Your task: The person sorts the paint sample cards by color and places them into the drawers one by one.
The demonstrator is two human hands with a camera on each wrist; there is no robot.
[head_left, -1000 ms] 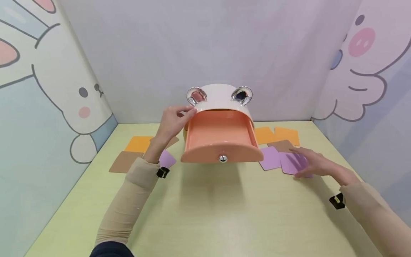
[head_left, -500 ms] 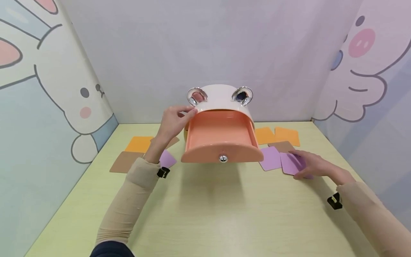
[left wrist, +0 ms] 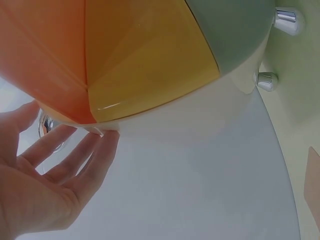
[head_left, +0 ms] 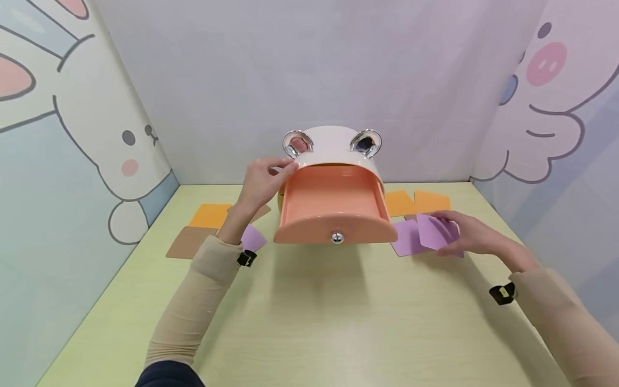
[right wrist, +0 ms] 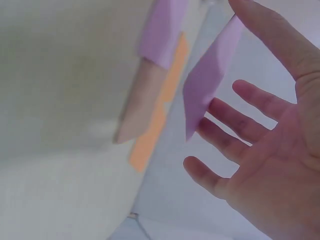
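- While a person's right hand (head_left: 471, 236) grips a thin purple card (head_left: 434, 231) between thumb and fingers, the other fingers fan loosely; the card, smooth and matte, squarish with rounded corners, is tilted up off the table (head_left: 314, 333).
- Lightly bent, spread fingers of the left hand (head_left: 263, 180) rest their tips against the outer edge of a glossy white cabinet (head_left: 331, 145) with a domed top and two silver rings (head_left: 297, 144) like ears.
- Between the hands, a smooth orange drawer (head_left: 333, 231) juts out, its half-moon front fitted with a round, mirror-bright knob (head_left: 337, 237); beside the left hand, the wrist view shows shiny yellow (left wrist: 145, 55) and grey-green panels (left wrist: 235, 35).
- Near the right hand lie a second purple card (head_left: 407, 236), just past the fingertips, a brown card (head_left: 411, 217) mostly hidden behind the lifted one, and two orange cards (head_left: 398, 203) farther off.
- Around the left wrist, the forearm partly blocks a group of flat brown, orange (head_left: 210, 215) and purple cards; a pale wall (head_left: 232, 80) rises beyond both hands.
- Held in the right hand, the purple card is well apart from the left, with the protruding drawer between; the right hand's fingers cover its near edge.
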